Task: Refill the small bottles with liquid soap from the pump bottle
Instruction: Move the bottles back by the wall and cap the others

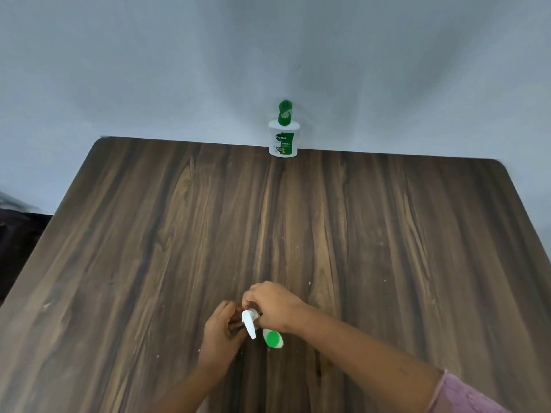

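A pump bottle with a white pump head [249,322] stands near the table's front middle, its nozzle pointing toward me. My left hand [221,332] curls round its dark body from the left. My right hand [272,307] grips the pump's top from above and behind, and both hands hide most of the bottle. A small bottle with a green cap [272,338] sits just under my right wrist, right of the nozzle. Another white Dettol bottle [283,138] with a green flip cap standing open rests at the table's far edge against the wall.
The dark wood-grain table [149,234] has rounded far corners and ends at a pale grey wall [268,55]. Something dark shows beyond the table's left edge [18,234].
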